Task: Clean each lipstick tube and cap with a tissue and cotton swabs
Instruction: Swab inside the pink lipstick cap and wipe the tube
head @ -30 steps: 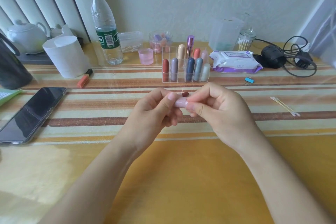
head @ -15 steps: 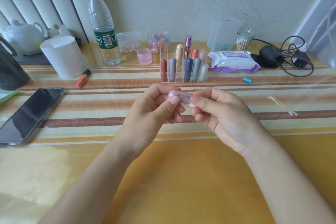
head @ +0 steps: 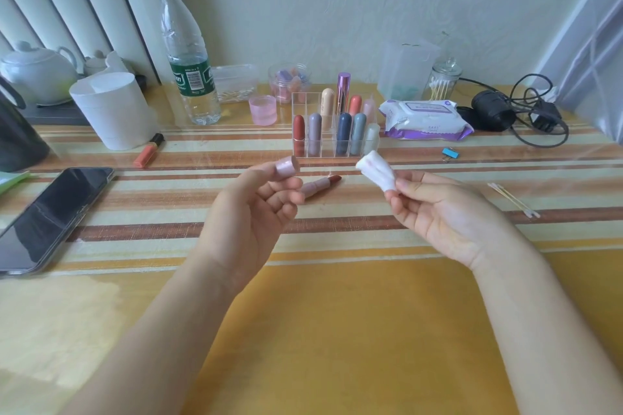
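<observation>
— Striped tabletop (head: 337, 313), rack (head: 333, 145) at the back. Why are the hands held apart in front of it?

— To check the work, I'd judge. Front-left of the rack, the left hand (head: 256, 209) pinches the cap (head: 287, 167) in thumb and fingertips, raised for a look. Just before the rack the tube (head: 320, 184) lies uncapped, parked meanwhile. Front-right, the right hand (head: 448, 212) pinches a wadded tissue (head: 376, 170), ready to wipe. Farther right the swabs (head: 512, 200) lie within reach.
</observation>
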